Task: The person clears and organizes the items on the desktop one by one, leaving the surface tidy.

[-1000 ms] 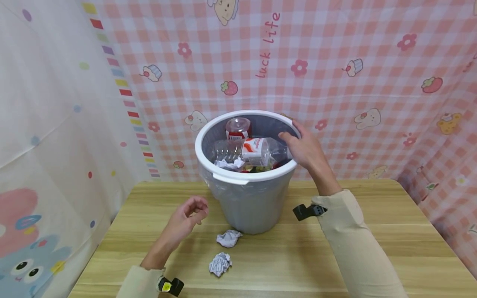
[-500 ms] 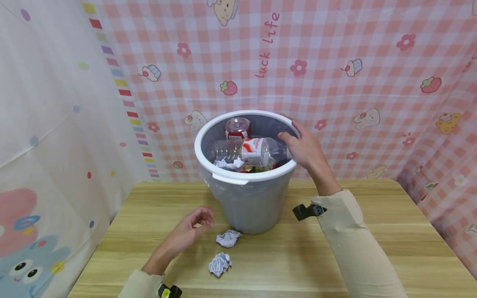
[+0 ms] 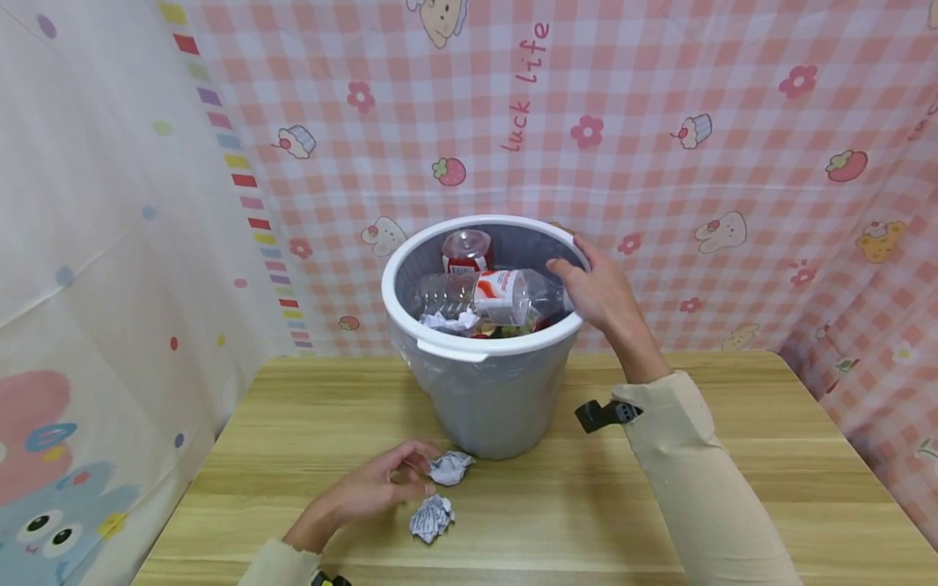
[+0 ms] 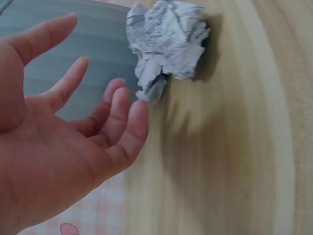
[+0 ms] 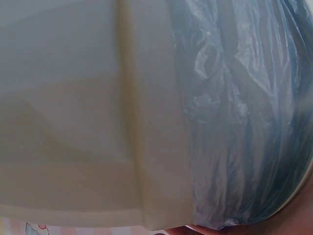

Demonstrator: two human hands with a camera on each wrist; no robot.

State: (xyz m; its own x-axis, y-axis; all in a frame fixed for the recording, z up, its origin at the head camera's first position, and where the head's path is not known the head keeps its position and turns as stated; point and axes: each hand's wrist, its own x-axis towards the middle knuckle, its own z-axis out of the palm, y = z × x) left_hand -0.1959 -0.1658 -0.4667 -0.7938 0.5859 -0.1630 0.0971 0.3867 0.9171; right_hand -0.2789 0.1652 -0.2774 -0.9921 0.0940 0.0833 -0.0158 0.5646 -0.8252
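Note:
My right hand [image 3: 602, 285] grips the white rim of a grey trash bin [image 3: 498, 407], thumb inside and fingers outside. In the right wrist view, the bin's pale wall [image 5: 63, 127] fills much of the picture, with only bits of the hand at the lower edge. My left hand [image 3: 381, 484] is low over the table, its fingers spread and loosely bent, beside two crumpled paper balls. One paper ball [image 3: 450, 469] lies by the bin's foot near the fingertips; the other paper ball [image 3: 432, 519] lies closer to me. The left wrist view shows a paper ball [image 4: 168, 41] just beyond the fingertips.
Inside the bin lie a clear plastic bottle [image 3: 501, 297], a clear container with a red label [image 3: 467, 251] and white crumpled paper [image 3: 449, 322]. A thin plastic liner [image 5: 230, 117] covers part of the bin. Patterned curtains [image 3: 586, 98] hang behind the wooden table [image 3: 659, 488].
My left hand has moved down and to the right, from beside the bin to the paper balls, its fingers opening. The right hand stays on the rim.

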